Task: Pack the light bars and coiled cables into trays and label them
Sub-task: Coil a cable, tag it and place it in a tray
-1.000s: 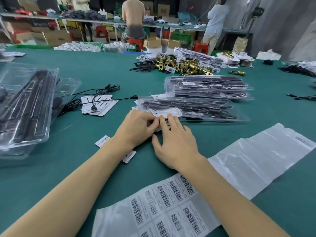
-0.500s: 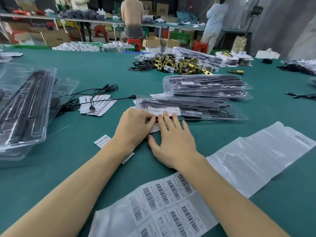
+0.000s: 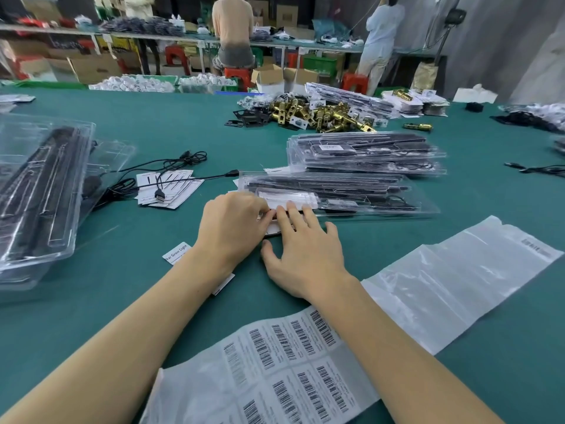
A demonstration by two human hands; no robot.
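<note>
A clear plastic tray (image 3: 367,194) holding black light bars lies flat in front of me on the green table. My left hand (image 3: 232,228) and my right hand (image 3: 305,252) meet at its near left corner. My right fingers lie straight on a white label (image 3: 287,198) there. My left fingers curl at the label's edge; what they pinch is hidden. A sheet of barcode labels (image 3: 290,362) lies under my forearms. A second stack of packed trays (image 3: 367,154) sits behind the first.
A pile of clear trays with black bars (image 3: 39,191) fills the left. A loose black USB cable (image 3: 171,166) and white cards (image 3: 171,188) lie centre left. Brass hardware (image 3: 321,114) is heaped further back. An empty backing sheet (image 3: 458,276) lies right. Two people stand at a far bench.
Both hands have shifted very slightly at the tray's corner, the right fingers sliding a little along the label. Nothing else has moved.
</note>
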